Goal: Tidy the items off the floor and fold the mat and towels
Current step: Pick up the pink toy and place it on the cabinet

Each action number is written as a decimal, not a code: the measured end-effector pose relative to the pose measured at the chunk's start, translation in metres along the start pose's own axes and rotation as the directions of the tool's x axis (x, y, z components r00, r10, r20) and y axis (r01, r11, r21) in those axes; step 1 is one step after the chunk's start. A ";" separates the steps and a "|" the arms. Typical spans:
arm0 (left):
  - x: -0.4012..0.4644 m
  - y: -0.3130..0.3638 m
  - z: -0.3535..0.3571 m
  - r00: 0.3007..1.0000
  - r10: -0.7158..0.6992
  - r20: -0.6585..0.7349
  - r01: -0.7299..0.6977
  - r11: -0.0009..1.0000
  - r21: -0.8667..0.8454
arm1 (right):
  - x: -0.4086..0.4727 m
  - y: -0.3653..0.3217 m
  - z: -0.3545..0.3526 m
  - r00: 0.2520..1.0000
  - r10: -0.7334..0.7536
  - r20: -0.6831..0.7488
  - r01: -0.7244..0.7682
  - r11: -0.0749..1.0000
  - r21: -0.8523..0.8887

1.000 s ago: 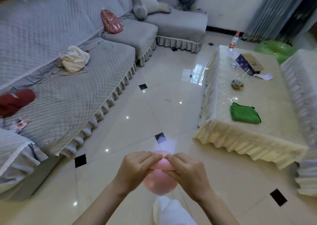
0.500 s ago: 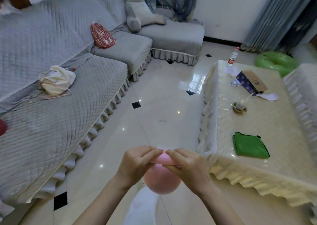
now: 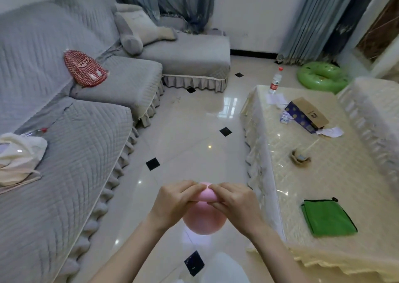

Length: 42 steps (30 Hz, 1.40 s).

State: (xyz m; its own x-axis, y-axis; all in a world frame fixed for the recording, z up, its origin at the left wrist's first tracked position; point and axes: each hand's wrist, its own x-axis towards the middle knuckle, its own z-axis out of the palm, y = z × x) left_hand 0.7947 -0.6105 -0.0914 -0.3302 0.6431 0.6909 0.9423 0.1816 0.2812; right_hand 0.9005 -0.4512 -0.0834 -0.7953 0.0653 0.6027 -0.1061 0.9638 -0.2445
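1. Fingertips of the left hand [image 3: 176,202] and right hand [image 3: 234,205] are met at the top of a pink balloon [image 3: 204,220]; both sets of fingers are curled and pinched on its upper part. The exact grip point is hidden under the fingers, so the neck or knot can't be made out.
2. The balloon is held in the air above the floor [image 3: 190,131], between the sofa [image 3: 64,131] and the near-left corner of the table [image 3: 323,174]. Its lower half is seen as a smooth, round, pale pink bulge; the top is squeezed into a small fold between the hands.
3. Forearms are cut off by the bottom edge. A white blurred shape below the balloon can't be identified.
4. A folded green cloth [image 3: 328,217] is laid near the table's front edge; a dotted box [image 3: 306,115] and a bottle [image 3: 275,82] are placed toward its far edge.
5. A red checked bag [image 3: 85,69] is on the sofa's middle seat; a cream bag [image 3: 19,157] is cut off at the left edge.
6. Versus earlier frames: grip unchanged; the view is shifted forward and up, the red item at the sofa's near end is now out of frame, and the green swim ring [image 3: 321,78] is shown more fully.
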 end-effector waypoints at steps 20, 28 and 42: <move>0.265 -0.265 0.170 0.997 -0.066 0.048 0.065 0.997 0.027 | 0.286 0.286 0.133 0.995 -0.053 0.083 0.047 0.996 0.076; 0.370 -0.363 0.234 0.994 -0.051 0.096 0.054 0.998 -0.029 | 0.377 0.383 0.181 0.993 0.065 0.101 -0.076 0.991 0.113; 0.551 -0.571 0.342 0.986 0.086 0.144 -0.069 0.991 -0.119 | 0.563 0.538 0.283 0.977 0.200 0.073 -0.203 0.979 0.033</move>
State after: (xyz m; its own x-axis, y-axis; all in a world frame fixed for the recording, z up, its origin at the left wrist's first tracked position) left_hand 0.0939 -0.1054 -0.0988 -0.2369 0.7569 0.6091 0.9494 0.0474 0.3104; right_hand 0.2268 0.0311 -0.0912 -0.8421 0.2380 0.4840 0.0381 0.9214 -0.3867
